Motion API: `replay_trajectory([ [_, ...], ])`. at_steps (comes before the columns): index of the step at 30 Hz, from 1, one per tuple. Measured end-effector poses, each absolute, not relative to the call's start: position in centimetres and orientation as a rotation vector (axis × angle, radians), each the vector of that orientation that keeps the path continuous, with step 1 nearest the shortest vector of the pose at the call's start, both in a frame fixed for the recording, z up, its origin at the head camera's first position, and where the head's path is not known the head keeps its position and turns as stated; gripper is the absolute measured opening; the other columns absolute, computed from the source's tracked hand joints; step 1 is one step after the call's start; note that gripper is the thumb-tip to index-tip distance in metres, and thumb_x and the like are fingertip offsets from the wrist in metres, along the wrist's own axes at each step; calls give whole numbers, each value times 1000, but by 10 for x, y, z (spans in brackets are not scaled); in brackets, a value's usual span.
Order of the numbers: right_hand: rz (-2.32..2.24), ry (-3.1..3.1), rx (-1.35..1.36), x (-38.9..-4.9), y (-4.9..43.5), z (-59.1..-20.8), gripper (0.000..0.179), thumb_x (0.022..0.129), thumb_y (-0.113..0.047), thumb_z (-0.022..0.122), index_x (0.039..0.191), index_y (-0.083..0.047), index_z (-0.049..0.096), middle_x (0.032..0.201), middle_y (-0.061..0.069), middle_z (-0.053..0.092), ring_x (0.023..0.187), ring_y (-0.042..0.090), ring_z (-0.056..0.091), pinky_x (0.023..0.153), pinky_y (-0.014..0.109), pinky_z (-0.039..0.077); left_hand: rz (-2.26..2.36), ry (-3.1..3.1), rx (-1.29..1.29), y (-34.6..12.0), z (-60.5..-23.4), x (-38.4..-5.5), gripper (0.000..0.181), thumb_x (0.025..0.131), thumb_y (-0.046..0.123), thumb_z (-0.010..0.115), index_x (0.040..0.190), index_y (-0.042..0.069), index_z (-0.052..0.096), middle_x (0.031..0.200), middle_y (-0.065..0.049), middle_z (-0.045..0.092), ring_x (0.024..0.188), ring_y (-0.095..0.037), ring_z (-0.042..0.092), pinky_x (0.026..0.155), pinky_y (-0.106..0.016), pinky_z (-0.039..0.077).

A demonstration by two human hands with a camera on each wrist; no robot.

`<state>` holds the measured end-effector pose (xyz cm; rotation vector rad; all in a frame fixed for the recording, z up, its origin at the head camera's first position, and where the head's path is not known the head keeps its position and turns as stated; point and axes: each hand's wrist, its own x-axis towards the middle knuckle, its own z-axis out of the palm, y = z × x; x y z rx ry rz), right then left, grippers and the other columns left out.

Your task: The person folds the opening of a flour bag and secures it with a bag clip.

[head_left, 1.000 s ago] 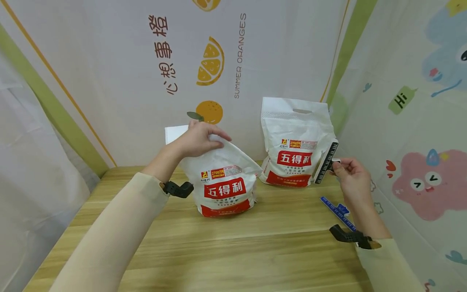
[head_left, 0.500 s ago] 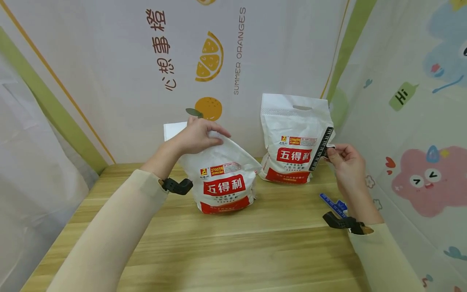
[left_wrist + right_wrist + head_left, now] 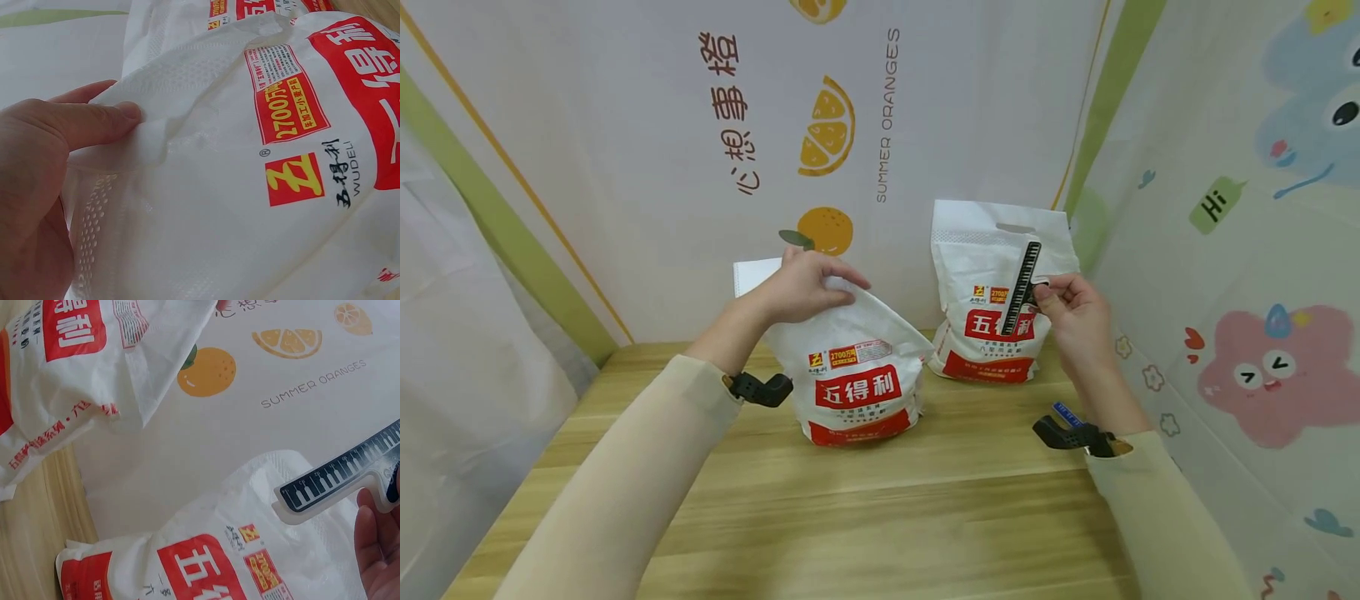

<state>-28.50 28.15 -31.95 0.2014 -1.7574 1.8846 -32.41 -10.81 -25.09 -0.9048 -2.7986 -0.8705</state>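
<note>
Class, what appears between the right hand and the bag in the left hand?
In the head view, the piano-patterned clip and the farther bag appear there.

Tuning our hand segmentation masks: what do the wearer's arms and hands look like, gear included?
Plain cream sleeves: left sleeve, right sleeve; no markings visible. Black, bent wrist devices: left device, right device; no cables visible. Left hand and right hand are bare, no gloves.
</note>
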Motion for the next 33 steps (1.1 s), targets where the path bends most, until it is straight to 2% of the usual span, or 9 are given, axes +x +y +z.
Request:
replay_trajectory([
  [5, 1822, -1850, 247, -290, 266, -316, 15, 104, -6, 71, 97, -19, 69, 86, -13, 74, 80, 3, 69, 80, 17, 60, -867, -2803, -905, -109, -251, -324, 24, 102, 14, 77, 124, 20, 85, 131, -7, 81, 130, -35, 48, 109, -55, 21],
  [9, 1791, -1910, 297, -292, 254, -312, 3, 105, -10, 71, 104, -11, 69, 90, -13, 74, 85, 6, 72, 85, 19, 61, -862, -2796, -913, -109, -251, -324, 24, 102, 14, 78, 124, 19, 85, 130, -7, 81, 128, -34, 50, 109, -55, 21],
  [11, 1782, -1931, 320, -293, 248, -310, 5, 105, -11, 71, 107, -7, 68, 90, -13, 73, 86, 8, 73, 87, 20, 61, -860, -2789, -920, -108, -250, -324, 23, 102, 14, 78, 123, 19, 85, 129, -7, 81, 126, -33, 51, 108, -55, 21],
  [15, 1779, -1976, 347, -297, 239, -306, 2, 106, -11, 70, 106, -10, 68, 91, -14, 71, 87, 7, 71, 88, 19, 61, -853, -2774, -931, -106, -249, -325, 22, 102, 15, 78, 122, 18, 85, 127, -7, 82, 122, -32, 55, 108, -54, 20],
  [18, 1780, -2000, 368, -300, 232, -303, 5, 106, -14, 70, 106, -10, 68, 90, -16, 71, 87, 3, 69, 86, 17, 59, -847, -2765, -932, -106, -248, -326, 22, 102, 15, 78, 122, 18, 85, 127, -7, 82, 120, -31, 58, 109, -54, 20],
  [21, 1768, -2029, 396, -304, 225, -303, 11, 105, -14, 72, 108, -5, 68, 88, -17, 71, 85, 3, 68, 83, 16, 58, -853, -2770, -927, -106, -248, -326, 22, 102, 15, 78, 123, 18, 85, 127, -7, 82, 123, -33, 54, 108, -54, 21],
  [28, 1669, -2167, 517, -313, 210, -310, 17, 104, -7, 73, 113, 6, 66, 86, -19, 70, 84, 2, 69, 80, 17, 58, -867, -2785, -920, -107, -250, -324, 23, 102, 14, 78, 123, 17, 85, 129, -7, 81, 126, -34, 49, 108, -55, 21],
  [30, 1628, -2203, 550, -315, 205, -311, 17, 103, -6, 75, 111, 7, 67, 86, -18, 72, 84, 0, 70, 79, 17, 58, -866, -2786, -919, -108, -250, -324, 23, 102, 14, 78, 123, 17, 85, 129, -7, 81, 126, -34, 49, 108, -55, 21],
  [33, 1560, -2247, 587, -317, 200, -312, 15, 102, -5, 76, 109, 6, 68, 90, -6, 76, 84, 0, 70, 78, 17, 57, -866, -2787, -921, -108, -250, -323, 23, 102, 14, 78, 124, 18, 85, 131, -7, 81, 127, -34, 48, 108, -55, 21],
])
